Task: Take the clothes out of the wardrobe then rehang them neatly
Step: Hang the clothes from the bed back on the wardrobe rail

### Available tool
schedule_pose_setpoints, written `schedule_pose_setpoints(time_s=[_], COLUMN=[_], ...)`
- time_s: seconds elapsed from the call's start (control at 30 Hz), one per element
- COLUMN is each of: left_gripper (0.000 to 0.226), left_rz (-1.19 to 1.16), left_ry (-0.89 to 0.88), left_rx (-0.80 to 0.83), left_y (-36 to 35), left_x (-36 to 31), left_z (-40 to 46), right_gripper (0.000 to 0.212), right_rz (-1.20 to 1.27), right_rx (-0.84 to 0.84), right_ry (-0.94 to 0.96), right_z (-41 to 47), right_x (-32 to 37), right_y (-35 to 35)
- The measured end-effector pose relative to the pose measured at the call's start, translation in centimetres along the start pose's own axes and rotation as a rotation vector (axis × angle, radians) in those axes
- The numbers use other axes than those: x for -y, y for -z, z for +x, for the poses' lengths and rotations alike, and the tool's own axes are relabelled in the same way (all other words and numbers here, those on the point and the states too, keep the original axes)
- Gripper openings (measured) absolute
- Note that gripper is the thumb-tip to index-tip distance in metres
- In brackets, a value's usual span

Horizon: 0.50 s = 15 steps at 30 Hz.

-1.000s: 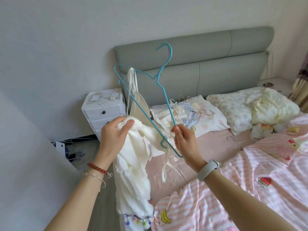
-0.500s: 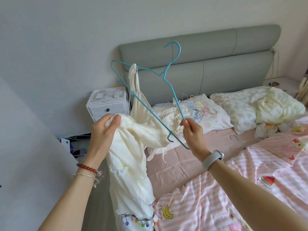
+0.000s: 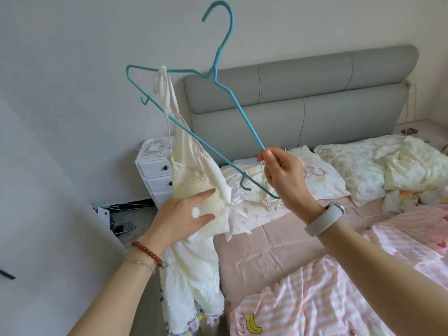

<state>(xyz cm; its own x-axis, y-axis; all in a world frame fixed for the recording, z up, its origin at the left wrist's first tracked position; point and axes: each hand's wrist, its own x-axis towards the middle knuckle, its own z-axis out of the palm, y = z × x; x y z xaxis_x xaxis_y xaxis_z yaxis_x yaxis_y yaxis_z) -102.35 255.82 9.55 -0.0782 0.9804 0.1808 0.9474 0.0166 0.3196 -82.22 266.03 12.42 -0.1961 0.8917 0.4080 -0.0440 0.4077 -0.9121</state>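
The right hand (image 3: 282, 178) is pinching the tilted blue hanger (image 3: 219, 76) by one end, keeping it aloft over the bed (image 3: 266, 241), while the left hand (image 3: 184, 218), fingers spread, is supporting the cream dress (image 3: 194, 267) hanging by one strap.

My right hand (image 3: 282, 177) holds the hanger (image 3: 194, 98) up before the headboard (image 3: 315, 98); the dress (image 3: 194, 238) hangs from its left end, my left hand (image 3: 181, 219) on it, nightstand (image 3: 155, 175) behind.
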Motion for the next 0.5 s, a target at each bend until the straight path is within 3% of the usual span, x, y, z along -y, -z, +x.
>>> schedule_pose_setpoints(time_s=[0.17, 0.27, 0.4, 0.5], left_gripper=[0.058, 0.049, 0.069, 0.041], left_rz=[0.236, 0.254, 0.401, 0.456], left_ry=[-0.031, -0.007, 0.106, 0.115], left_rx=[0.19, 0.093, -0.071, -0.093], left_y=[-1.3, -1.6, -1.5, -1.1], left_x=[-0.5, -0.7, -0.1, 0.6], left_z=[2.4, 3.1, 2.5, 2.0], right_gripper=[0.032, 0.032, 0.031, 0.032], right_rz=[-0.034, -0.012, 0.061, 0.092], right_rx=[0.038, -0.003, -0.081, -0.115], right_ry=[0.063, 0.046, 0.033, 0.056], right_z=[-0.2, -0.4, -0.8, -0.7], right_x=[1.9, 2.2, 2.2, 2.3], right_y=[-0.3, 0.0, 0.6, 0.7])
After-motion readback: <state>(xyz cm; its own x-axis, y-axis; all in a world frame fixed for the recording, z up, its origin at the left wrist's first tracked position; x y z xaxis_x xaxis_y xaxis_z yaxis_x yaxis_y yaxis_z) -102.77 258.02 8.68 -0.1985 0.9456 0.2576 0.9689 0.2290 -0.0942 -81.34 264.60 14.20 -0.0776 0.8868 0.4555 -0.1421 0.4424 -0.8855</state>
